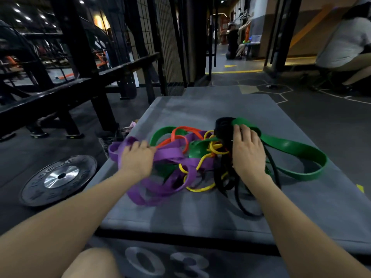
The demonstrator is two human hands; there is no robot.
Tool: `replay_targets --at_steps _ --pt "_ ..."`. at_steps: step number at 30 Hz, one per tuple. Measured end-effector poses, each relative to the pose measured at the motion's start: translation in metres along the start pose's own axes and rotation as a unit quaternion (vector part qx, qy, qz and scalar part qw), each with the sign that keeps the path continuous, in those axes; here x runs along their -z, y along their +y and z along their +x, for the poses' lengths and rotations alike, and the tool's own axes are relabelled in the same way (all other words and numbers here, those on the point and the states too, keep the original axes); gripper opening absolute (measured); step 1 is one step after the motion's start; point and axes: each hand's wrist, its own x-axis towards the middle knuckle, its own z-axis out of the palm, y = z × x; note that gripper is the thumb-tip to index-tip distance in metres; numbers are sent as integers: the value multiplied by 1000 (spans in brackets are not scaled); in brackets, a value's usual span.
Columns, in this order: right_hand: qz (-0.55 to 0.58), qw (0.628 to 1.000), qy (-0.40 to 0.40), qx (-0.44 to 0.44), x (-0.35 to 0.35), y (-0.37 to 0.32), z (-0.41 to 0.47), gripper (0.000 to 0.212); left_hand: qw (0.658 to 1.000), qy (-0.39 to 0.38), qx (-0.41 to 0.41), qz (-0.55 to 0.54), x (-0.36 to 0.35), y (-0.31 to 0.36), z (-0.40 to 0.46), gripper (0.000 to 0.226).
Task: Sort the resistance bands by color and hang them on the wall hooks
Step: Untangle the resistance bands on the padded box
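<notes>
Dim, soft blur, wide-angle edge distortion

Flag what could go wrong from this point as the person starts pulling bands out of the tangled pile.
1. The purple bands in the left hand are threaded through yellow loops; pulling may tighten the knot.
2. The right hand lies on black bands under a green band, which could drag off the mat.
3. No wall hooks are in view.
</notes>
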Motion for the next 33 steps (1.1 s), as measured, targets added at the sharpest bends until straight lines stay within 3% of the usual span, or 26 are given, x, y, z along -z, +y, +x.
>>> replay_targets --at_steps 5,9,15,17,20,23,25,28,30,33 --pt "8 998 -41 -42 -1 -7 -3 54 991 -34 91 -94 3 -20 -1 49" --pt "33 997 6 65 7 -30 1 71 982 -38 50 -178 2 -4 7 70" --pt "87 960 25 266 -2 -62 -2 44 965 -104 2 -242 -22 2 12 69" --pt "79 952 -6 296 -8 -68 -2 38 963 -107 -19 -246 -27 1 7 73" --pt "44 957 -61 280 -15 -74 -7 40 949 -30 1 -315 -25 -1 5 56" --pt "23 972 -78 220 -19 -69 -6 40 859 92 121 -490 -7 -19 19 23" --pt "17 984 -80 160 -17 -63 0 39 809 143 182 -541 12 -41 28 16" --pt "-9 995 -68 77 -10 -53 4 41 816 175 245 -493 24 -71 27 20" --pt "-10 997 -65 52 -9 -50 0 42 835 121 310 -437 12 -84 18 25" --pt "-14 997 -71 33 -9 -52 -6 42 882 -109 356 -290 -8 -85 -5 55"
